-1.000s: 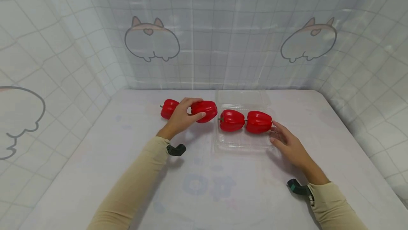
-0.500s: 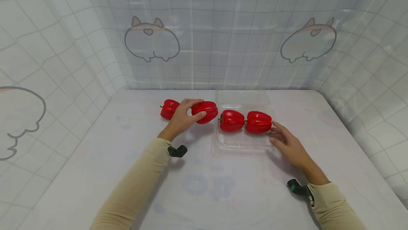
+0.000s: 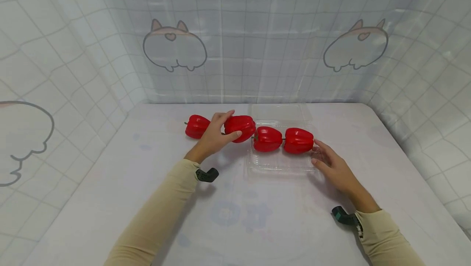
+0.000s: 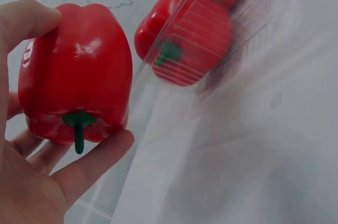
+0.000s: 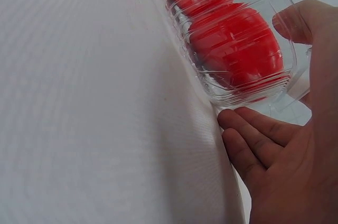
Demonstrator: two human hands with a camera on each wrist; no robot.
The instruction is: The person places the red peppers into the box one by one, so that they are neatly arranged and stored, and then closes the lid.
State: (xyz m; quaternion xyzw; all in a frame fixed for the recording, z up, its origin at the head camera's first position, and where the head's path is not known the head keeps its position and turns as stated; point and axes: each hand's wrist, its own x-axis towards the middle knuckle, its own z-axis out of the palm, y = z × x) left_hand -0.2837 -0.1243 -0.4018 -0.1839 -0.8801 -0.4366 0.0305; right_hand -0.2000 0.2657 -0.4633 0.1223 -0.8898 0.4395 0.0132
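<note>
left hand (image 3: 213,137) clamped on a glossy, rounded red bell pepper with a green stem (image 3: 241,125), thumb near side, fingers far side; pepper seems raised off the white table cloth (image 3: 235,192), just left of the clear plastic hinged box (image 3: 283,162). box has two more glossy red peppers end to end: left boxed pepper (image 3: 268,140), right boxed pepper (image 3: 299,141). right hand (image 3: 337,172) at box's right end, digits apart; firm contact, can't tell. another shiny red pepper (image 3: 196,127) lies far left, partly behind left hand. risks, my guess: smooth skin could slip from the pinch; held pepper could catch the box's left wall or knock left boxed pepper; light box could skid right if loosely braced.
</note>
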